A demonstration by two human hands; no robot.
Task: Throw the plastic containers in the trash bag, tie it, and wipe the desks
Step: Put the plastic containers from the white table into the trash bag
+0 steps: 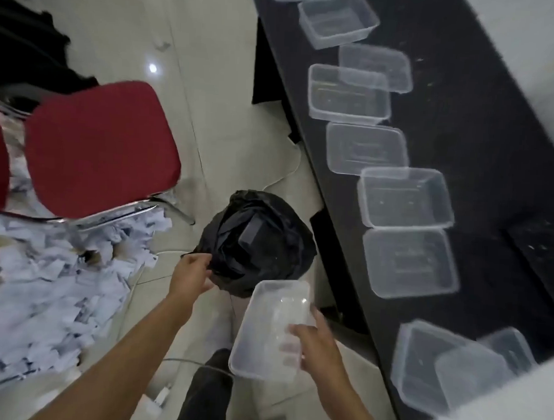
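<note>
A black trash bag (261, 241) stands open on the pale floor beside the black desk (481, 149). My left hand (192, 274) grips the bag's near rim. My right hand (314, 348) holds a clear plastic container (270, 324) by its near end, just short of the bag's mouth. Several more clear containers lie in a row along the desk, among them one (404, 198) at the middle and one (410, 263) nearer to me. A dark boxy shape shows inside the bag.
A red padded chair (100, 148) with chrome legs stands at the left over a heap of torn white paper (53, 282). White cables run across the floor near the bag. My dark trouser leg (204, 394) is below the container.
</note>
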